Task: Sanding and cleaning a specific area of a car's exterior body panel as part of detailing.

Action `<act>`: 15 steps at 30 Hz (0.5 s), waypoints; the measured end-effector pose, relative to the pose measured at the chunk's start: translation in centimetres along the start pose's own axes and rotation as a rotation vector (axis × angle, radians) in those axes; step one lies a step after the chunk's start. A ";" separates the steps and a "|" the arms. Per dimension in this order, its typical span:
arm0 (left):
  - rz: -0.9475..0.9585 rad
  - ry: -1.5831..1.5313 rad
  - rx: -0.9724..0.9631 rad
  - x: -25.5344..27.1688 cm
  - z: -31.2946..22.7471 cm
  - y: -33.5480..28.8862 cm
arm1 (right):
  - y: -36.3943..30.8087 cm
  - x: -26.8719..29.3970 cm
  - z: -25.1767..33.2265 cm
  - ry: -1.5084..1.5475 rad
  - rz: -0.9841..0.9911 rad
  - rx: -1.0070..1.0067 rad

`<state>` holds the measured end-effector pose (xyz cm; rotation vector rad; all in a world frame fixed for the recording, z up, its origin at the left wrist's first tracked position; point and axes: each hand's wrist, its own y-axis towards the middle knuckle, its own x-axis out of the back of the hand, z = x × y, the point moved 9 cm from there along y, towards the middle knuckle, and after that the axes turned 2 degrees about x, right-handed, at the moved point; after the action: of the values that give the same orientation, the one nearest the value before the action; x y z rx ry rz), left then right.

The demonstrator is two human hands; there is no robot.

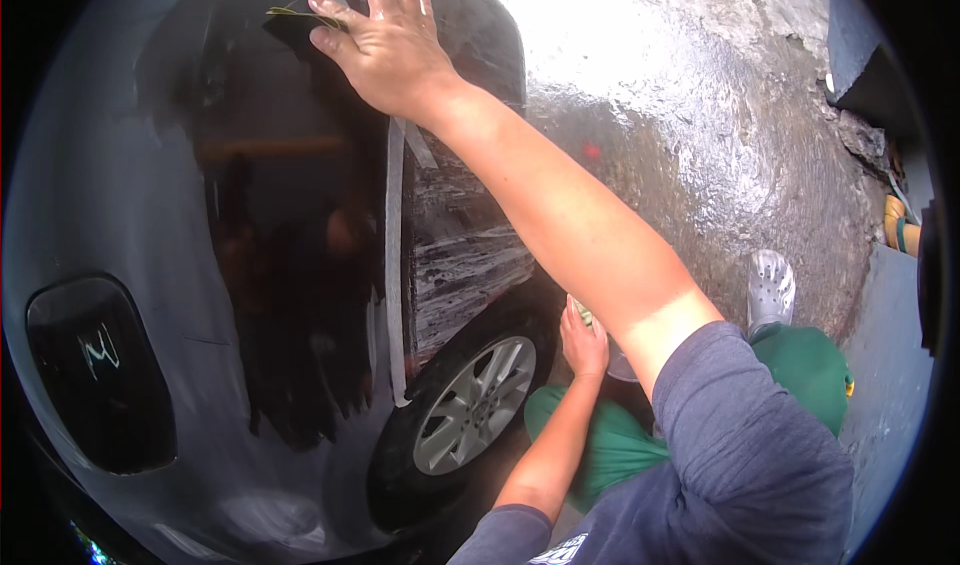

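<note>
My right hand reaches far over the dark car panel, its fingers partly spread. Between its thumb and forefinger sticks out a thin dark sheet with a yellowish edge, like sandpaper. Wet spots show on those fingers. Lower down, beside the car wheel, my left hand is closed around something pale yellow-green, perhaps a sponge or cloth; my right arm hides part of it. Grey tape runs along the panel, bordering a whitish-streaked area.
A glossy dark fuel flap with a light scrawl is at the left. Wet concrete stretches away on the right. My grey clog stands there, near a blue-grey wall. A pale container rim shows under my arm.
</note>
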<state>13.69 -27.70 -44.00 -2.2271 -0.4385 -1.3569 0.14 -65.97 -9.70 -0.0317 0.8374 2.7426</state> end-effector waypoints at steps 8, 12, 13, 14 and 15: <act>-0.114 0.199 -0.135 0.5 0.0 -0.3 | -3.5 0.1 0.3 0.003 -0.117 0.090; -0.070 0.156 -0.085 -0.1 -0.1 -0.2 | 2.8 0.8 0.9 -0.030 -0.052 0.014; -0.038 0.095 -0.013 -0.4 0.4 -0.2 | 2.5 1.1 1.0 -0.034 -0.059 0.019; -0.007 0.036 0.058 -0.6 1.0 -0.3 | 1.6 0.9 0.6 -0.036 -0.059 0.017; -0.021 0.038 0.058 -0.2 1.7 0.0 | 0.4 0.6 0.9 -0.010 -0.110 0.057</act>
<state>14.78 -26.75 -44.85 -2.1521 -0.4828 -1.3782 -0.47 -65.63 -8.81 -0.0515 0.8835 2.6136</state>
